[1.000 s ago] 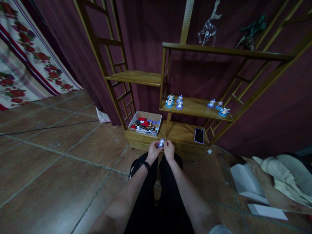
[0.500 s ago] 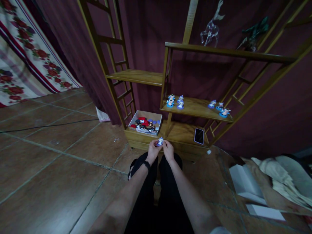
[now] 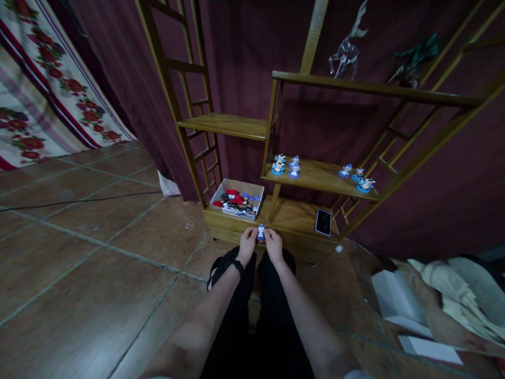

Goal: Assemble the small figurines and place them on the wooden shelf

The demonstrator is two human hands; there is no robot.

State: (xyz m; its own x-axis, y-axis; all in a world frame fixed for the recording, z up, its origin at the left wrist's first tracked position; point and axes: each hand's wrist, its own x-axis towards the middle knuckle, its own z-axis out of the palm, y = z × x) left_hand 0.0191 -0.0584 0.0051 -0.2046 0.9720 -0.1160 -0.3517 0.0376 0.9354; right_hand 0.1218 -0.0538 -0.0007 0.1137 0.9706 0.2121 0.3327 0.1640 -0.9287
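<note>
A small blue and white figurine (image 3: 261, 232) is pinched between my left hand (image 3: 246, 243) and my right hand (image 3: 273, 245), just in front of the bottom board of a wooden shelf unit (image 3: 300, 217). Both hands have their fingers closed on it. Behind them a white box (image 3: 237, 198) holds several red, black and purple pieces. On the middle shelf (image 3: 319, 178) stand three like figurines (image 3: 284, 165) at the left and three figurines (image 3: 357, 177) at the right.
A dark phone (image 3: 323, 222) lies on the bottom board to the right. A glass deer (image 3: 346, 50) and a dark green ornament (image 3: 415, 57) stand on the top shelf. White boxes (image 3: 396, 302) and pale cloth (image 3: 457, 297) lie on the tiled floor at right. A cable (image 3: 74, 197) crosses the floor at left.
My hands stay together on the figurine, which now shows turned more upright between my fingers. The view has shifted slightly to the left.
</note>
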